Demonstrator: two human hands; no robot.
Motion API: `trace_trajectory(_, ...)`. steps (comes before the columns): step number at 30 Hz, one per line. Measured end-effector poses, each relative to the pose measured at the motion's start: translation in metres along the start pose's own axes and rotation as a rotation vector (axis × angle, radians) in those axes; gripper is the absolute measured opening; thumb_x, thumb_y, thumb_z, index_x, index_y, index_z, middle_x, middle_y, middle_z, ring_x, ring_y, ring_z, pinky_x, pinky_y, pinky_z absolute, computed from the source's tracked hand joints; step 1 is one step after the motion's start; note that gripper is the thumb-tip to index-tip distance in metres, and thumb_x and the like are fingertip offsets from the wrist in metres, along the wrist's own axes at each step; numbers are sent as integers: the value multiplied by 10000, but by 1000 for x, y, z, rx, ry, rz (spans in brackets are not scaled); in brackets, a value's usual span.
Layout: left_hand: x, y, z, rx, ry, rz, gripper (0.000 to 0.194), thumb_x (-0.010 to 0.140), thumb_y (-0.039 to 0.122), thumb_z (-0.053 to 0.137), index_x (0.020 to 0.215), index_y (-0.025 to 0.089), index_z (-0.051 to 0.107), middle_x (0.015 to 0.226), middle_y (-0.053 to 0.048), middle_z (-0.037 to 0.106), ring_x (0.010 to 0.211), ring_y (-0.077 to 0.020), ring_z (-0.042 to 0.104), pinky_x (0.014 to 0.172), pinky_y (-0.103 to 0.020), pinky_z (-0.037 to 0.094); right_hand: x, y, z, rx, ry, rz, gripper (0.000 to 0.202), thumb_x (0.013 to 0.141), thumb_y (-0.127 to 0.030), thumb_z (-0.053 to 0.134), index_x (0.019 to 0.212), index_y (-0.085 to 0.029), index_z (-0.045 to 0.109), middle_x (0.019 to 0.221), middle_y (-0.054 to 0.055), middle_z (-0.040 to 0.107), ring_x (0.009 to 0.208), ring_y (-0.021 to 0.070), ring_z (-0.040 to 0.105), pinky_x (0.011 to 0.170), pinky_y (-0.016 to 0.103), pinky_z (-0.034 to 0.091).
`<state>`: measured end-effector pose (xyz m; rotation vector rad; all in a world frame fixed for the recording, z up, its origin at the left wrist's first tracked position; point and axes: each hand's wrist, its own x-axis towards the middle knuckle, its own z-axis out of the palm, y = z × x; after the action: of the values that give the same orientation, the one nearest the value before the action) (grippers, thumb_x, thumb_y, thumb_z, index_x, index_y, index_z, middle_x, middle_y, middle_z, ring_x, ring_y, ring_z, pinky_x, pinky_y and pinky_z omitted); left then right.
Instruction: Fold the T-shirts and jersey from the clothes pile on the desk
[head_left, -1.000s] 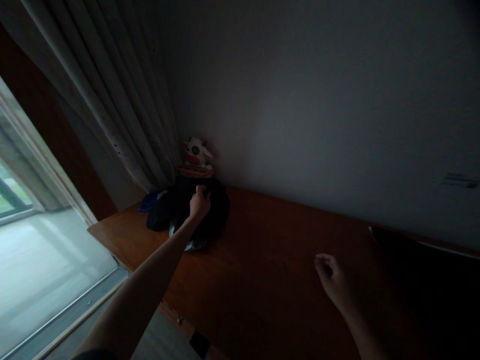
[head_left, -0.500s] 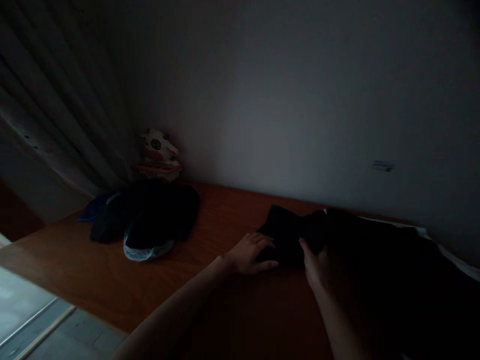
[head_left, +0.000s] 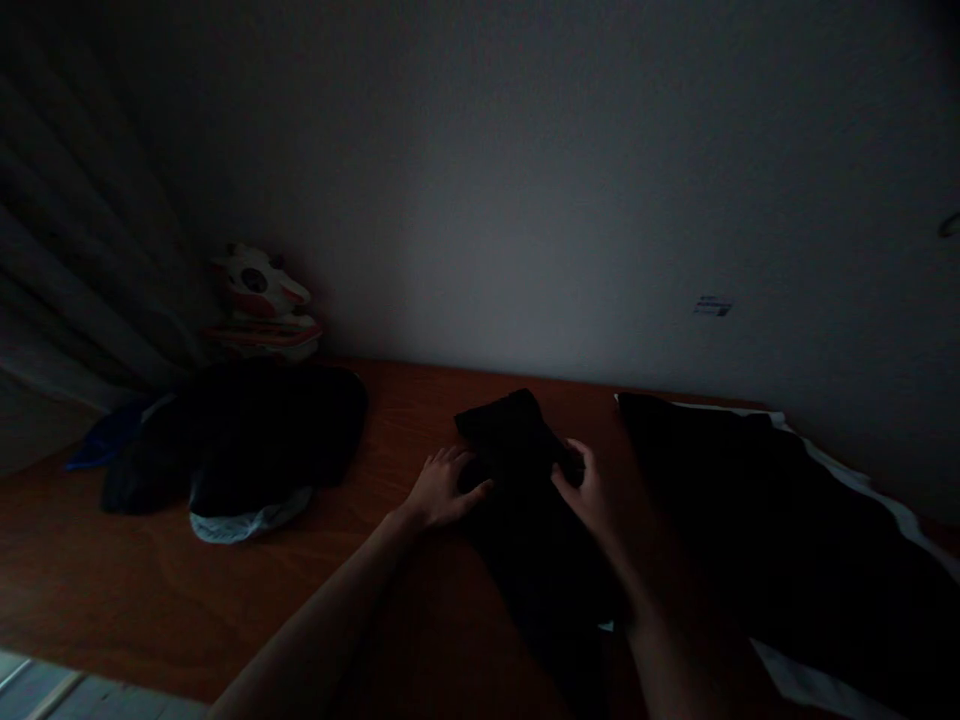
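Observation:
A long, narrow black garment [head_left: 536, 530] lies lengthwise on the brown wooden table [head_left: 390, 430]; it is too dark to tell its exact kind. My left hand [head_left: 444, 490] holds its left edge, with the thumb on the cloth and fingertips lost in the dark fabric. Around the opposite edge curl the fingers of my right hand [head_left: 589, 490], cloth between thumb and fingers. The garment's top end is flat and spreads a little beyond both hands. Its lower end runs toward me beside my right forearm, where a small pale tag shows.
On the right lies a wide black cloth [head_left: 780, 520] with white edging underneath. A dark heap of clothes [head_left: 277, 430], with clear plastic [head_left: 247, 522] and something blue [head_left: 112, 435], sits left. Behind it stands a cow figure [head_left: 259, 290] against the wall [head_left: 510, 220], near a curtain [head_left: 75, 250].
The view has turned slightly right. The black garment now lies lengthwise toward me, apart from the wide cloth on the right. My right hand has moved to its right edge.

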<state>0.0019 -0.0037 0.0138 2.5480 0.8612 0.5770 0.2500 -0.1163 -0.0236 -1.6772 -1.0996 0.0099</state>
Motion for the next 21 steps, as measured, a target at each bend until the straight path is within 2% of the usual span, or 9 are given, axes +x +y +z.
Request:
trace_trajectory(3,-2,-5,-2,-28,-83,65,607,883,588,546,1295,148,620,1360,-199,611,1241,-406,561,1070,-581,416,0,-14,-5,67,63,88,449,802,-556,560,1045,-189,648,1044,157,732,962,286,686,887,456,547)
trace_trajectory(5,-3,-15,-2,-99,-132,104,633,854,554,582,1358,170,580,1412,-180,584,1283,-397,534,1101,-572,395,-2,-23,-11,37,-46,153,462,816,-606,580,1028,-205,666,1020,138,744,973,292,690,915,459,535)
trace_trajectory(7,-4,-26,-1,-200,-170,110,693,808,491,623,1417,173,532,1477,-167,538,1341,-405,486,1140,-580,353,-4,-30,-18,9,-209,193,518,799,-623,630,1098,-203,680,1097,145,744,1060,314,683,982,480,506)
trace_trajectory(10,-5,-34,0,-450,-204,80,729,775,369,606,1474,198,486,1537,-117,497,1397,-402,436,1170,-582,327,-7,-36,-22,91,-400,219,666,783,-618,683,1312,-219,608,1352,147,654,1261,325,601,1099,520,425)
trace_trajectory(12,-5,-29,0,-628,-195,54,724,781,319,595,1490,225,478,1541,-82,504,1411,-383,435,1175,-564,339,-11,-39,-20,201,-450,209,775,800,-613,689,1456,-259,478,1504,126,534,1370,300,515,1142,523,385)
trace_trajectory(14,-5,-17,1,-741,-156,55,724,800,314,627,1501,227,469,1535,-81,514,1415,-362,445,1182,-544,347,-15,-45,-15,259,-465,172,854,795,-601,713,1512,-273,383,1545,124,483,1389,281,493,1138,509,397)
trace_trajectory(17,-3,4,5,-776,-55,94,697,831,346,689,1485,210,492,1489,-108,562,1372,-325,509,1176,-511,372,-22,-56,-5,199,-423,116,809,741,-597,767,1409,-251,467,1375,127,618,1242,285,605,1039,474,480)
trace_trajectory(19,-2,11,8,-737,22,76,636,834,371,712,1428,201,558,1426,-115,619,1313,-309,567,1158,-500,400,-25,-62,1,136,-338,72,617,750,-616,743,1209,-237,581,1186,105,694,1099,278,661,959,439,511)
trace_trajectory(21,-1,13,11,-706,73,17,548,837,402,712,1339,195,637,1341,-109,680,1241,-302,623,1127,-493,438,-24,-64,7,108,-241,-3,426,807,-630,665,960,-235,617,1033,93,709,987,261,671,908,406,512)
